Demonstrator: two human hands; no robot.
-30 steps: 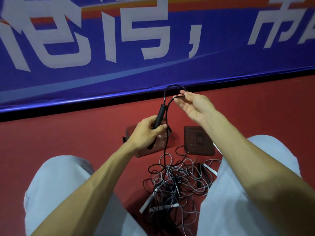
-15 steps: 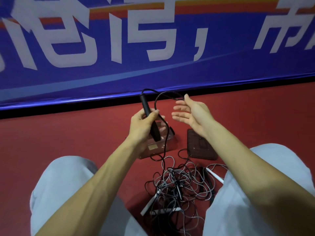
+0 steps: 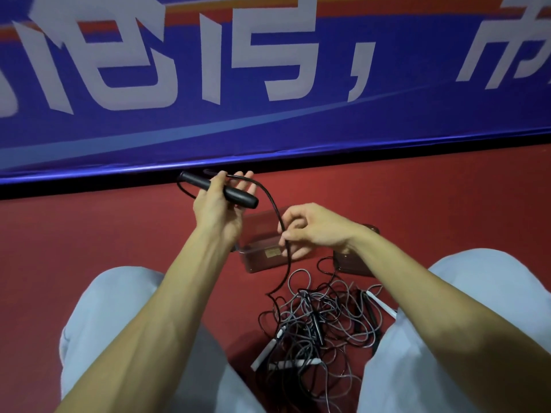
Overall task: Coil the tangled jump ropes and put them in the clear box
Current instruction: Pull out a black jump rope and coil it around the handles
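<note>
My left hand (image 3: 219,208) holds a black jump rope handle (image 3: 219,189) raised and lying almost level, thumb across it. From the handle a black cord (image 3: 275,210) arcs right and down. My right hand (image 3: 310,229) pinches that cord above the clear box (image 3: 262,260), which sits open on the red floor. The cord runs down into a tangled pile of black and grey jump ropes (image 3: 322,320) with white handles between my knees.
The box lid (image 3: 354,263) lies on the red floor right of the box, partly behind my right wrist. A blue banner wall (image 3: 268,114) with white characters stands just beyond. My pale-trousered knees (image 3: 113,317) flank the pile.
My left hand lifted the handle and tipped it from upright to nearly level. My right hand dropped from beside the loop and closed on the cord above the box.
</note>
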